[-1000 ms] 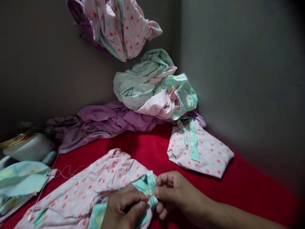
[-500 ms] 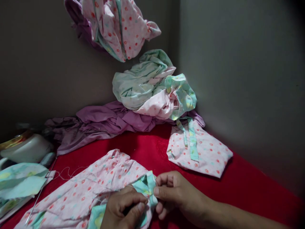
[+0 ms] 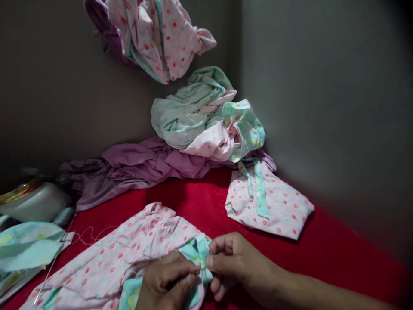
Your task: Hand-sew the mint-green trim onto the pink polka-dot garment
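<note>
You seem to be working the turquoise trim [image 3: 194,253] of one dotted garment [image 3: 108,256], lower centre-left; your left hand [image 3: 169,280] and right hand [image 3: 230,262], two in all, pinch it. Next calls for holding that edge steady. Count one folded dotted piece [image 3: 279,204], centre-right, and one dotted bundle [image 3: 177,38], top centre-left.

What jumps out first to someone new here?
Probably the bright red surface, spread across the middle and lower right. Next, at bottom centre, the left hand and right hand, close together at the green trim of a dotted pink cloth. Up top, a pink bundle stands out against the dark wall.
</note>
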`<state>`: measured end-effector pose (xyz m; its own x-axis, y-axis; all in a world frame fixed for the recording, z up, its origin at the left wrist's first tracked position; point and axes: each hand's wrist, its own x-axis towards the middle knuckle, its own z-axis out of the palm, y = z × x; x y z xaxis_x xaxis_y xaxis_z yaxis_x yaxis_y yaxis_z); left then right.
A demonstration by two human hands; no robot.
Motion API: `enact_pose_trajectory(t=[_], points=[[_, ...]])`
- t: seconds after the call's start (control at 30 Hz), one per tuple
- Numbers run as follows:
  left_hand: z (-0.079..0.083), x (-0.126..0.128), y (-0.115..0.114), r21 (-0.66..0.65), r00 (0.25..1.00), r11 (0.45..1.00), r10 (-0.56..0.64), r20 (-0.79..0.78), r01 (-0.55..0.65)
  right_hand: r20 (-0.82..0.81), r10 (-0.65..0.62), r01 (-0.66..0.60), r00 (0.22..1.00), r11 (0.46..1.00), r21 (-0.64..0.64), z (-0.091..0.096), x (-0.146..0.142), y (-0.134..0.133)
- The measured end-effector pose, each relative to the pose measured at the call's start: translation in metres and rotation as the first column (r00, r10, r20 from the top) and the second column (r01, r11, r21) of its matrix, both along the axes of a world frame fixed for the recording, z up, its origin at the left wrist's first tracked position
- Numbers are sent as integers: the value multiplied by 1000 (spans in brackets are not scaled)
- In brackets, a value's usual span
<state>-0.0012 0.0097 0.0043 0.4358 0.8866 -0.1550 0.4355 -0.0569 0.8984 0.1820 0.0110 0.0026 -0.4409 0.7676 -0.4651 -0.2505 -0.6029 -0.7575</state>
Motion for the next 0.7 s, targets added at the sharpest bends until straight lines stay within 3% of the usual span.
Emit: enact_pose_trajectory(t=[0.23, 0.47, 0.7], points=[[-18, -1, 0, 89, 992, 994, 57, 112, -67, 8, 5, -5, 1000, 1000, -4, 2, -2, 1], [0, 6, 0, 67, 999, 998, 0, 47, -3, 21, 33, -33, 999, 999, -3, 0, -5, -2], [0, 15, -3, -29, 976, 977, 214, 37, -213, 27, -29, 29, 999, 1000, 3, 2, -4, 0]])
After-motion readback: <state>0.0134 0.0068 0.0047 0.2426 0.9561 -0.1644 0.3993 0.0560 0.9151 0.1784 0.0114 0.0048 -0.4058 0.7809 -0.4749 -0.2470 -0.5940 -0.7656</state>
